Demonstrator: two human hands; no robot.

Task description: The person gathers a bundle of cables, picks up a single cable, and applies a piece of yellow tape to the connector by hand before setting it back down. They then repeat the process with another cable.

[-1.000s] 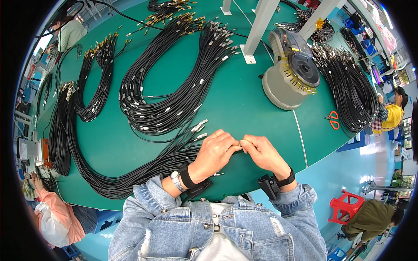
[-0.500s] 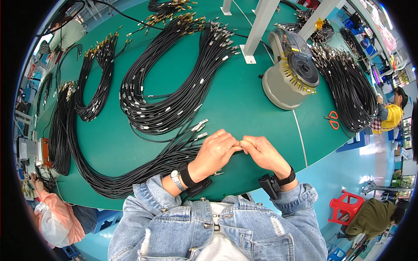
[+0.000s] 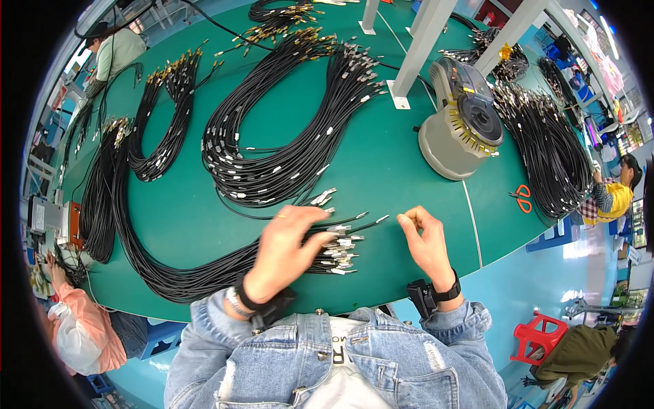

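Note:
My left hand [image 3: 283, 247] is over the ends of a long black cable bundle [image 3: 197, 281], fingers apart and slightly blurred, holding nothing that I can see. White and metal connector ends [image 3: 340, 253] fan out to the right of it. One black cable [image 3: 364, 227] with a pale tip reaches out beyond the others toward my right hand [image 3: 426, 237]. That hand is raised over the green table, its thumb and fingertips drawn together in a pinch just right of the tip, apart from it. Whatever is between those fingers is hidden.
Looped black cable bundles [image 3: 252, 170] lie across the green table [image 3: 381, 163], with another pile [image 3: 545, 143] at the right. A grey round machine [image 3: 453, 143] stands near white posts [image 3: 422, 51]. Orange-handled scissors [image 3: 523, 199] lie right. Other people sit around; a red stool [image 3: 541, 337] stands on the floor.
My hands were together at the bundle's end and are now apart. The left has moved left over the cables and spread its fingers; the right has moved right. Connector ends have come into sight.

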